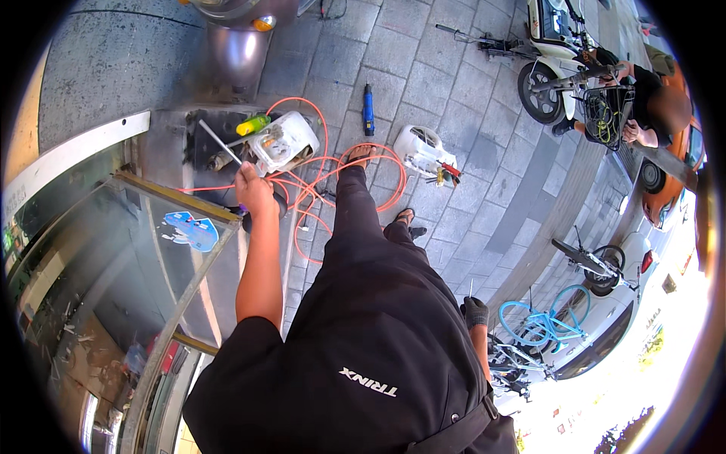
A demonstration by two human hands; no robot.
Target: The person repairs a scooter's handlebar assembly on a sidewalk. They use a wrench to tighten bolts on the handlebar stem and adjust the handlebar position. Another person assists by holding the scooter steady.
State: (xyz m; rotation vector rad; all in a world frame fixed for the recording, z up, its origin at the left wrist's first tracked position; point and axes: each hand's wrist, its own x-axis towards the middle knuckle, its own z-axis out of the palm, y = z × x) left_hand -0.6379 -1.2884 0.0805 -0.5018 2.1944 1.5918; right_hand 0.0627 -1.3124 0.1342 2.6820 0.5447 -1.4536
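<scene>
My bare left hand [255, 189] is closed on a long silver metal rod [221, 141] that slants up and left past a cut-open white plastic jug [286, 140] of small parts. A yellow-green bottle [253, 125] lies against that jug. Down at my right side, my right hand [475, 312], in a dark glove, is closed with a thin metal shaft [471, 287] sticking up from it; its handle is hidden in the fingers. An orange hose [393, 198] lies coiled around my sandalled foot [361, 153].
A blue-and-black cylindrical tool [368, 110] lies on the paving. Beside my feet sits another cut white jug [418, 147] with red-handled pliers [451, 171]. A glass case [113, 280] stands at left. Bicycles [546, 318], a scooter [556, 68] and a person [652, 102] are on the right.
</scene>
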